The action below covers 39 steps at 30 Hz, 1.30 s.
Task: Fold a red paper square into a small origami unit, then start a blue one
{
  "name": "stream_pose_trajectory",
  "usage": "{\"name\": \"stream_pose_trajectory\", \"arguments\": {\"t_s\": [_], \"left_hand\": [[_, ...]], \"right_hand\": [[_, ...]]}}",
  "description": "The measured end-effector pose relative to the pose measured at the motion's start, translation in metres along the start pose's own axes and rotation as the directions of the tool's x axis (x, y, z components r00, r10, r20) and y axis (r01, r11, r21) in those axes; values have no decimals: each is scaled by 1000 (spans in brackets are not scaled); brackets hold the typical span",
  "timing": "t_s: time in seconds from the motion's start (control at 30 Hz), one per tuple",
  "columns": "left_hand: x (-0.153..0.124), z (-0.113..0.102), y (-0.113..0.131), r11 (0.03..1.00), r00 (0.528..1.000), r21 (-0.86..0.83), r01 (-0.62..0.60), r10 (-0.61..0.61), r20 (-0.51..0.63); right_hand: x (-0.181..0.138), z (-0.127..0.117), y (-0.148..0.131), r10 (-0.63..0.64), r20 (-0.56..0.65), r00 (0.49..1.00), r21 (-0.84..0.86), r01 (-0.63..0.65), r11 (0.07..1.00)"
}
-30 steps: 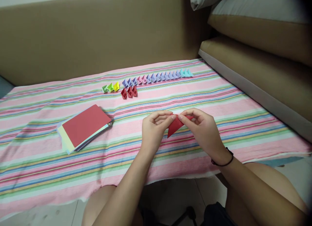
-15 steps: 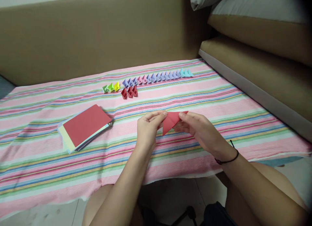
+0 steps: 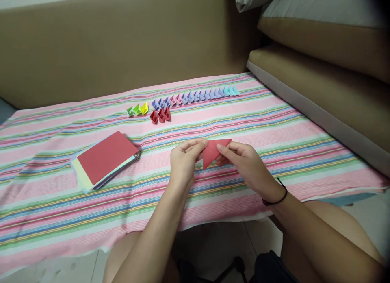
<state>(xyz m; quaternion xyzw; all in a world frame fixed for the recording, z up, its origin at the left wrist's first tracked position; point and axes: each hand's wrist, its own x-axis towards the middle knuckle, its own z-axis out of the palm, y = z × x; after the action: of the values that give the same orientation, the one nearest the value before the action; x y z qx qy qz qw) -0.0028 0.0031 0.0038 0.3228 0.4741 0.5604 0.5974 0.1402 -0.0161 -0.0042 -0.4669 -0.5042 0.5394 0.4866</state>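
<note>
Between my two hands, above the striped cloth (image 3: 158, 201), is a piece of folded red paper (image 3: 210, 152) with a triangular outline. My left hand (image 3: 186, 155) pinches its left corner, thumb on top. With thumb and fingers, my right hand (image 3: 239, 159) grips the lower right edge; the upper right point sticks out beyond the thumb. Farther back stand three small folded red paper boats (image 3: 161, 116). Behind them runs a long row of purple, pink and light blue paper boats (image 3: 196, 96). Green and yellow paper boats (image 3: 137, 109) sit to their left.
On the left lies a stack of coloured paper (image 3: 106, 157), a red sheet on top and a clip at its right side. A tan padded backrest (image 3: 122, 43) closes off the far side. Cushions (image 3: 319, 92) are piled along the right.
My right hand has slid left and slightly down along the folded paper, baring its upper right point. My left hand keeps its pinch. The view has shifted slightly.
</note>
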Motion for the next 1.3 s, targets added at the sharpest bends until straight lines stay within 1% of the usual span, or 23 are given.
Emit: {"name": "stream_pose_trajectory", "arguments": {"t_s": [0.07, 0.1, 0.27, 0.43, 0.53, 0.67, 0.8, 0.93, 1.07, 1.2, 1.3], "left_hand": [[0, 0, 0, 1000, 1000, -3, -3, 3, -1], [0, 0, 0, 1000, 1000, -1, -6, 6, 2], [0, -1, -1, 998, 999, 40, -43, 42, 15], [1, -4, 1, 987, 994, 117, -107, 102, 48], [2, -6, 4, 977, 991, 170, -127, 116, 70], [1, -5, 8, 965, 988, 218, -147, 131, 87], [0, -5, 11, 963, 988, 226, -148, 132, 82], [1, -5, 11, 961, 988, 235, -143, 127, 85], [1, -7, 11, 962, 988, 233, -144, 126, 92], [1, -7, 11, 961, 989, 244, -129, 109, 95], [0, -5, 11, 964, 991, 237, -122, 106, 79]], "right_hand": [[0, 0, 0, 7, 63, 998, 41, -10, 999], [1, 1, 1, 3, 73, 997, 34, -5, 999], [0, 3, 2, -48, -14, 999, -81, 47, 996], [2, -3, 2, -6, 31, 1000, -46, 7, 999], [5, -6, 2, 16, 10, 1000, -22, -16, 1000], [5, -7, 0, 1, -17, 1000, -32, -1, 1000], [5, -8, -3, 20, 8, 1000, -33, -19, 999], [5, -10, -4, -10, 4, 1000, -19, 10, 1000], [4, -11, -5, 56, 35, 998, 23, -56, 998], [4, -12, -8, 69, 33, 997, 41, -70, 997], [4, -13, -9, 100, 57, 993, 39, -102, 994]]}}
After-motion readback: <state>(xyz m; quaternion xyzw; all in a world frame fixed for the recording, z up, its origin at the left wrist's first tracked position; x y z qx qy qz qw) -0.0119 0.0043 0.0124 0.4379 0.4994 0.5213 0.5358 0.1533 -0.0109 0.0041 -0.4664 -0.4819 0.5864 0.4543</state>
